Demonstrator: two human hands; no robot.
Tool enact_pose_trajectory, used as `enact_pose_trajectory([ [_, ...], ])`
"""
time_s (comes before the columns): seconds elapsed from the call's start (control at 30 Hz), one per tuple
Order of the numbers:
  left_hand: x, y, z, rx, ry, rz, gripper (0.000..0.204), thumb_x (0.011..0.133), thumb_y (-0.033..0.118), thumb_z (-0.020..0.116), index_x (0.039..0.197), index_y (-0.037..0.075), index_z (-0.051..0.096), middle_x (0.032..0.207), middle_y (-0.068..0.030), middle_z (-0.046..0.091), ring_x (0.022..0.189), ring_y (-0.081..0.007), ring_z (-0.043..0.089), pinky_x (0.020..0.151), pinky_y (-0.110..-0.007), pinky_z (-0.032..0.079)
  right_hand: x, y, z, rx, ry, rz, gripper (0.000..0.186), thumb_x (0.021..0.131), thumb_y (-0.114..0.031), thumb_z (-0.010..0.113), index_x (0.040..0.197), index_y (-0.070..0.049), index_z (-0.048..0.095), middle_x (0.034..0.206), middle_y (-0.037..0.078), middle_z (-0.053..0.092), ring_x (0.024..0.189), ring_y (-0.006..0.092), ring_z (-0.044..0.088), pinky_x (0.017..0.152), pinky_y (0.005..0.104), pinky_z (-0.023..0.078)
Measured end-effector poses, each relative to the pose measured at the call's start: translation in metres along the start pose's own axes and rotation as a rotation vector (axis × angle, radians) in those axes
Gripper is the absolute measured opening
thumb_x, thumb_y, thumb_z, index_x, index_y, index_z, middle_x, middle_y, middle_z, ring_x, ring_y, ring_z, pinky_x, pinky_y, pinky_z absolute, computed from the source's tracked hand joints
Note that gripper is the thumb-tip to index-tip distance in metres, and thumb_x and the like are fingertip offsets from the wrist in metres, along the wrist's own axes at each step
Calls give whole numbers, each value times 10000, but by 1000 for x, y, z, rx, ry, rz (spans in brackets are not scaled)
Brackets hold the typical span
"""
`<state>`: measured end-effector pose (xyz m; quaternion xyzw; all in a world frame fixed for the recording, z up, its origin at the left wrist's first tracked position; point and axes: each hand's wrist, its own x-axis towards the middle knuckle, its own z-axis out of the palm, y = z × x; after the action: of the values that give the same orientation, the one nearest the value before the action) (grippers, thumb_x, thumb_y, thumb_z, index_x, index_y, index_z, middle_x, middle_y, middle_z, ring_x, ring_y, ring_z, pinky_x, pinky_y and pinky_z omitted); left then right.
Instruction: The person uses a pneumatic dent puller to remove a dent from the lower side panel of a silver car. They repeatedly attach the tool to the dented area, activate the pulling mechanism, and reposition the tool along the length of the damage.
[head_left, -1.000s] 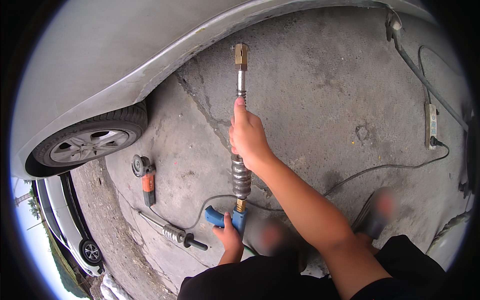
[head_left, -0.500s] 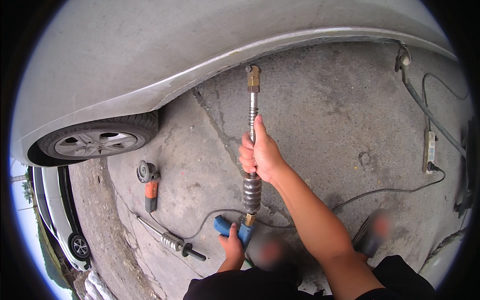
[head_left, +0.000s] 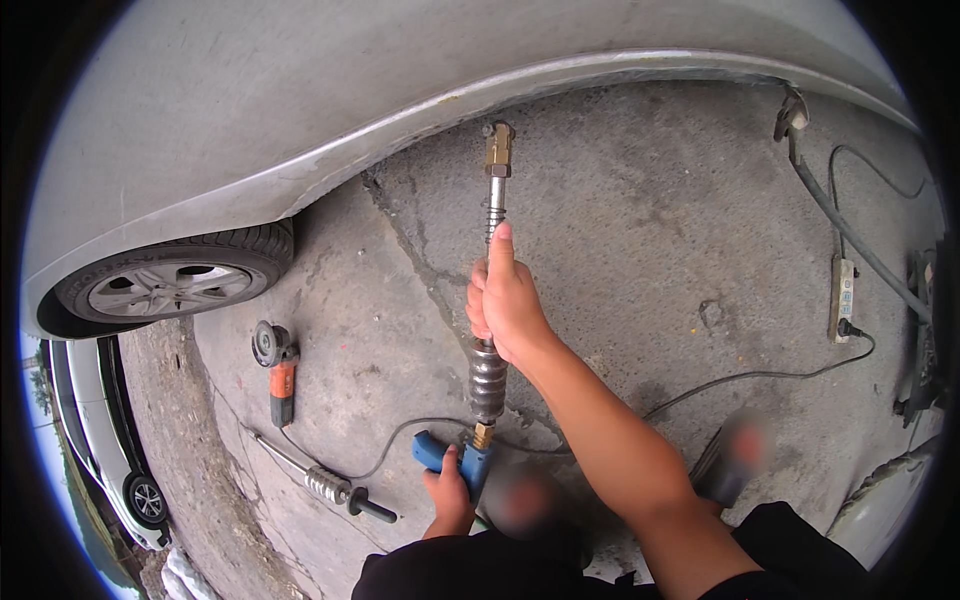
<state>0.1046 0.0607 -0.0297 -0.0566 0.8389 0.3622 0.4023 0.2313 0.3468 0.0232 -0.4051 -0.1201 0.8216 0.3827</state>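
Observation:
My right hand (head_left: 510, 305) is closed round the chrome shaft of a slide hammer dent puller (head_left: 488, 385), thumb pointing up along the rod. Below that fist sits its ribbed steel weight. At the near end my left hand (head_left: 450, 492) grips the puller's blue pistol handle, with the fingers partly hidden. A brass fitting (head_left: 498, 155) forms the far end, close to the lower sill of a silver car (head_left: 420, 110). Whether that tip touches the sill I cannot tell.
An orange angle grinder (head_left: 282, 380) and a second slide hammer (head_left: 325, 483) lie on the concrete at left, near the car's wheel (head_left: 175, 285). A dark cable crosses the floor to a power strip (head_left: 845, 290) at right. A clamp (head_left: 792, 112) with thick cable hangs from the sill.
The whole view has shifted slightly, so the floor, the tools and the car's wheel appear a little further left. Both hands keep the same hold on the puller.

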Motion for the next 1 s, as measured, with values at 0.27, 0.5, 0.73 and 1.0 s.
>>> enact_pose_trajectory([
  [0.27, 2, 20, -9, 158, -5, -16, 563, 822, 357, 709, 1104, -62, 462, 1001, -134, 553, 887, -202, 545, 803, -354, 471, -21, 10, -21, 192, -171, -141, 575, 979, -621, 336, 643, -155, 315, 511, -46, 282, 407, 84, 257, 385, 257, 251],
  [0.5, 26, 3, -34, 170, -59, -8, 564, 831, 361, 694, 1099, -81, 467, 977, -151, 570, 859, -203, 563, 772, -352, 481, -29, 8, 5, 67, 221, -113, 580, 969, -584, 439, 604, -153, 302, 492, -54, 271, 385, 77, 252, 365, 262, 241],
  [0.73, 7, 30, -20, 79, 14, -9, 518, 864, 334, 659, 1064, -95, 449, 881, -178, 572, 617, -237, 611, 468, -370, 506, -19, 32, 3, 238, -199, -167, 400, 1027, -446, 396, 818, -105, 401, 621, -7, 413, 512, 70, 403, 480, 231, 372],
  [1.0, 3, 34, -14, 66, 1, -41, 520, 866, 341, 653, 1052, -100, 450, 862, -169, 580, 618, -236, 608, 483, -372, 513, 5, 35, 20, -157, 79, -260, 401, 1014, -465, 422, 808, -122, 392, 590, -44, 379, 439, 56, 342, 404, 236, 313],
])
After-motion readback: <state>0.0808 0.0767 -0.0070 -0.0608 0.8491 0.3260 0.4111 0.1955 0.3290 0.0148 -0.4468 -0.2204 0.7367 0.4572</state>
